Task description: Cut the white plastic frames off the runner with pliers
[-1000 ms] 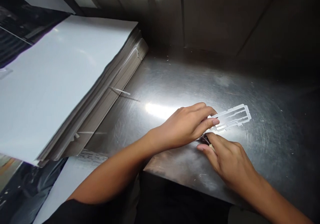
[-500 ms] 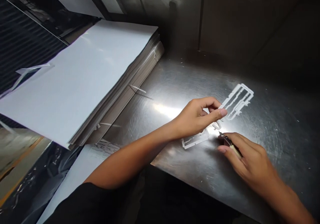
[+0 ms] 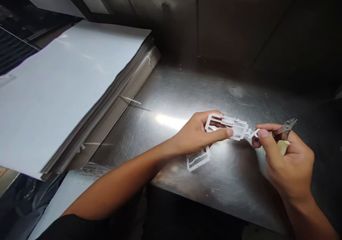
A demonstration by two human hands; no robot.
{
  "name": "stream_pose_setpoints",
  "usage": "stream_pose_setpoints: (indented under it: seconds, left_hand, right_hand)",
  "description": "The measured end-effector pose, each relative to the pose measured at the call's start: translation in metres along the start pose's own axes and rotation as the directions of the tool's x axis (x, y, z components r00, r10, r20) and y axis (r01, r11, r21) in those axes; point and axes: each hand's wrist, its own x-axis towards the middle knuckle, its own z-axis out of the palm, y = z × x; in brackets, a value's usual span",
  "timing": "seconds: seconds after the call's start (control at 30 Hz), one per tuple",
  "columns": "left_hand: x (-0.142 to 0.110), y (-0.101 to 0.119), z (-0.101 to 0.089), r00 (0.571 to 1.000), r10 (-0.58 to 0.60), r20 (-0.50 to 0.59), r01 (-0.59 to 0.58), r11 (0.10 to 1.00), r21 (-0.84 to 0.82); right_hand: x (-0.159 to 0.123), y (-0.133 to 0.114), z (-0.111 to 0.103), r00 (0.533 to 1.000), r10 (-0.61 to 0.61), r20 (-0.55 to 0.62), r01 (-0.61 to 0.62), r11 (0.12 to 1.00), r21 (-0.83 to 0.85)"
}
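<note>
My left hand [image 3: 199,133] pinches a white plastic frame of moulded parts [image 3: 232,126] and holds it a little above the steel table [image 3: 187,97]. My right hand [image 3: 287,159] grips the frame's right end between thumb and forefinger, with small cutting pliers [image 3: 285,128] tucked in the same hand, jaws pointing up and right. A separate white frame piece [image 3: 198,159] lies on the table just below my left hand.
A thick stack of white sheets [image 3: 66,86] lies on the left half of the table, overhanging its front edge. A thin white sliver [image 3: 130,99] rests beside the stack. Dark metal walls [image 3: 240,22] close off the back.
The frame was lying on the table under my left fingers with the pliers at it; now it is lifted, both hands hold it, and a cut-off piece lies below.
</note>
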Motion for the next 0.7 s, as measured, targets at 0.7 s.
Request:
stream_pose_setpoints:
  seconds: [0.7]
  left_hand:
    - [0.000, 0.003, -0.006, 0.967, 0.123, -0.223, -0.109, 0.991, 0.076]
  right_hand:
    - [-0.008, 0.018, 0.006, 0.938, 0.035, 0.344, -0.092, 0.984, 0.149]
